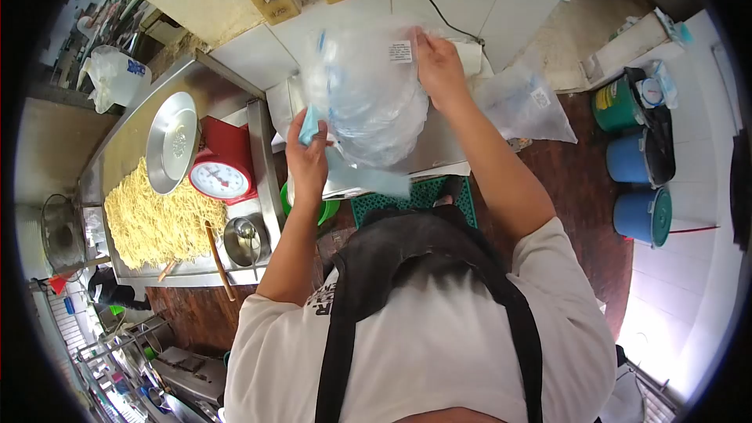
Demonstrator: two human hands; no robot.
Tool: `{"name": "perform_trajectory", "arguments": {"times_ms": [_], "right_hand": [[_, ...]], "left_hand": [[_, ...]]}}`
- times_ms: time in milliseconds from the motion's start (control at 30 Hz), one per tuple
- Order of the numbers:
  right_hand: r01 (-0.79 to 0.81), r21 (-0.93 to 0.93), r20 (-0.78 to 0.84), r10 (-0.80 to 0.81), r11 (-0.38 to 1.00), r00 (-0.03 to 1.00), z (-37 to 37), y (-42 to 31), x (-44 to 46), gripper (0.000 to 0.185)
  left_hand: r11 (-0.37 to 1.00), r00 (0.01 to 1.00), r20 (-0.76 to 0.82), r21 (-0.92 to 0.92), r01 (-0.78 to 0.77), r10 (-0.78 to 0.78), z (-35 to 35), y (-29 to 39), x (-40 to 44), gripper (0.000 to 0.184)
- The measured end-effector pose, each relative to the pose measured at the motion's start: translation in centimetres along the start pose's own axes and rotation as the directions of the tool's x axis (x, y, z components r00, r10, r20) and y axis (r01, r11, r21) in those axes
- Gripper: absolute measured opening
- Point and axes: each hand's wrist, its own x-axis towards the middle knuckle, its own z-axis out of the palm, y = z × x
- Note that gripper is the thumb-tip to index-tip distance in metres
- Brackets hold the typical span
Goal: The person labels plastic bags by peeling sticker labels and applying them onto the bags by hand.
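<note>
A large bundle of clear plastic bags (368,102) with bluish streaks is held up over the counter. My right hand (440,70) grips its upper right edge, beside a white printed label (400,52). At the lower left of the bundle, my left hand (308,158) is closed with a light blue piece (310,124) between thumb and fingers. Whether this piece belongs to the bundle, I cannot tell. A pale bluish sheet (376,180) hangs below. Right of my right forearm lies another clear plastic bag (523,102) with a printed label.
On the left steel table, yellow noodles (157,219) lie spread beside a red dial scale (223,168) with a metal pan (173,141). A metal bowl (246,240) and wooden stick (218,262) stand near. Lidded buckets (642,215) line the right wall. A black cable (442,12) hangs behind.
</note>
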Motion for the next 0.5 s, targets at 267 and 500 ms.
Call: {"name": "perform_trajectory", "arguments": {"times_ms": [267,500], "right_hand": [[-0.089,-0.123,0.095,0.101,0.988,0.990,-0.6,2.2,-0.8,0.031],[-0.011,0.598,-0.098,0.086,0.801,0.991,-2.2,1.4,1.8,0.019]], "left_hand": [[0.749,0.850,0.189,-0.407,0.524,-0.492,1.1,-0.1,-0.2,0.042],[0.739,0.855,0.249,-0.430,0.518,-0.455,0.2,-3.9,0.0,0.029]]}}
